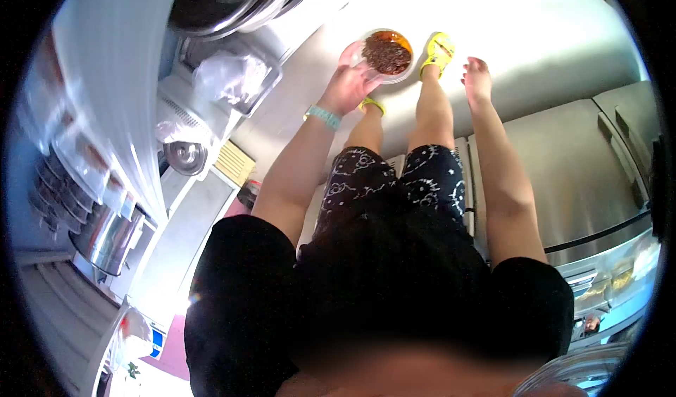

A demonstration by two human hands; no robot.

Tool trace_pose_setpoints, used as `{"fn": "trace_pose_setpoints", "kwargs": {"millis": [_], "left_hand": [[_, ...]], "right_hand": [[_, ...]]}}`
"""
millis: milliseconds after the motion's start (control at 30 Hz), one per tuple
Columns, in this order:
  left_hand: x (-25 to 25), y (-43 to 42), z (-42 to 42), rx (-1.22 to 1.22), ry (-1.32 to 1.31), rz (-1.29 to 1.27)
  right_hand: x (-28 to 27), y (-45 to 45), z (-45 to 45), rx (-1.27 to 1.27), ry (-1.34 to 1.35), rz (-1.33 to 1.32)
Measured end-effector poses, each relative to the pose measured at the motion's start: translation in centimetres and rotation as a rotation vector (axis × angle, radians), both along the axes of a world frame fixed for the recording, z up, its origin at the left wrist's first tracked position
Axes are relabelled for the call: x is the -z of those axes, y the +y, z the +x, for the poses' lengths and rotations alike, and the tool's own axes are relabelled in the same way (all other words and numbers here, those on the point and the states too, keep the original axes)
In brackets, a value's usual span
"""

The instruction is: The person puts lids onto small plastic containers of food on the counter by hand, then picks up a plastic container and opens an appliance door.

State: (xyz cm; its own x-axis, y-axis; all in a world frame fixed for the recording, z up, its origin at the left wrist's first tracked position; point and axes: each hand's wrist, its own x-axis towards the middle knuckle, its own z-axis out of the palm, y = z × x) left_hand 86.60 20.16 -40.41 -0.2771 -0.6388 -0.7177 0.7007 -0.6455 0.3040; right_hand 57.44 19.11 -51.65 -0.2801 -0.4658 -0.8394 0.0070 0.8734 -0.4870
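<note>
My left hand [350,85], with a pale turquoise watch [323,116] on the wrist, grips the rim of a round clear plastic bowl [398,78]. Inside the bowl lies a dark reddish-brown, coarse food [386,52] with orange oil along one edge. The bowl is held out in front of me, above the floor. My right hand [477,78] hangs to the right of the bowl, holding nothing, its fingers loosely apart. It touches nothing that I can make out.
Stainless steel fridge doors [563,171] stand on my right. To the left are a tray with a plastic bag [229,78], a metal lid [185,157], a steel pot [113,242] and large dark pans [225,2]. Yellow clogs [439,50] are on my feet on the pale floor.
</note>
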Motion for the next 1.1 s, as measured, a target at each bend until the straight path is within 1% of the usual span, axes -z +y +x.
{"fn": "trace_pose_setpoints", "kwargs": {"millis": [33,67,100,133,167,200,233,267,300,333,400,433,467,500,533,567,633,667,700,733,767,800,867,900,933,1000,1067,1100], "left_hand": [[-1.2,1.9,1.6,0.000,-0.075,-0.012],[-2.5,3.6,2.9,-0.006,-0.080,-0.023],[-3.4,5.2,4.3,-0.044,-0.163,-0.009],[-4.7,6.5,5.4,-0.077,-0.238,-0.033],[-5.9,7.4,6.1,-0.101,-0.291,-0.035],[-6.6,8.1,7.0,-0.114,-0.301,-0.051],[-7.3,9.1,8.1,-0.163,-0.302,-0.127],[-7.7,10.3,9.8,-0.209,-0.296,-0.190],[-7.4,11.4,12.0,-0.218,-0.277,-0.150],[-6.7,11.2,13.6,-0.225,-0.272,-0.138],[-6.9,11.1,15.1,-0.111,-0.447,-0.125],[-7.3,11.2,16.1,-0.039,-0.463,-0.195],[-7.5,11.0,17.0,-0.048,-0.461,-0.196],[-7.7,10.8,18.1,0.003,-0.475,-0.190],[-7.8,10.5,18.9,0.054,-0.487,-0.187],[-7.8,10.1,19.2,0.117,-0.561,-0.211],[-7.3,9.6,20.9,0.149,-0.593,-0.239],[-7.1,9.3,22.0,0.185,-0.630,-0.264],[-6.4,9.0,23.0,0.164,-0.870,-0.314],[-6.6,8.4,23.7,0.266,-1.381,-0.314],[-6.8,7.8,24.3,0.372,-1.891,-0.293],[-6.4,7.3,25.6,0.368,-1.887,-0.295],[-4.9,6.6,28.9,0.474,-2.414,-0.580],[-4.1,6.4,30.3,0.467,-2.413,-0.579],[-3.0,6.2,31.4,0.513,-2.406,-0.590],[-1.9,6.2,32.5,0.570,-2.385,-0.600],[-1.4,5.8,32.8,0.552,-2.312,-0.435],[-1.4,5.8,32.8,0.572,-2.330,-0.414]], "right_hand": [[3.2,1.0,1.2,-0.207,0.123,-0.136],[3.0,0.6,3.5,-0.355,0.161,-0.213],[2.5,0.3,6.6,-0.380,0.073,-0.251],[-0.5,-1.0,9.5,-0.260,-0.335,-0.104],[-2.4,-1.7,12.4,-0.350,-0.467,-0.110],[-5.9,-2.4,15.0,-0.539,-0.559,-0.162],[-9.2,-2.4,17.5,-0.659,-0.678,-0.168],[-11.4,-1.8,20.7,-0.616,-0.858,-0.062],[-12.5,-0.8,23.6,-0.574,-0.975,-0.023],[-12.0,-0.4,26.0,-0.476,-1.114,0.004],[-12.4,1.0,29.1,-0.208,-1.302,-0.007],[-12.3,1.7,30.1,-0.220,-1.298,-0.009],[-12.0,2.0,30.9,-0.165,-1.333,-0.074],[-11.6,2.6,31.5,-0.108,-1.367,-0.140],[-11.1,3.1,32.0,-0.114,-1.362,-0.139],[-10.5,3.3,32.0,-0.215,-1.219,-0.287],[-12.5,3.5,31.8,-0.106,-1.234,-0.282],[-13.7,3.6,32.0,-0.116,-1.230,-0.281],[-14.4,3.6,31.9,-0.013,-1.268,-0.219],[-14.5,3.5,31.9,0.092,-1.303,-0.156],[-14.5,3.4,31.9,0.088,-1.298,-0.156],[-14.1,3.2,31.7,0.057,-1.261,-0.181],[-13.4,3.1,31.0,0.020,-1.220,-0.206],[-13.2,3.0,30.5,0.005,-1.191,-0.237],[-13.0,2.8,29.9,-0.006,-1.161,-0.269],[-12.8,2.6,28.5,0.044,-1.151,-0.240],[-12.7,2.3,27.3,0.091,-1.144,-0.212],[-12.4,2.3,26.6,0.089,-1.140,-0.221]]}}
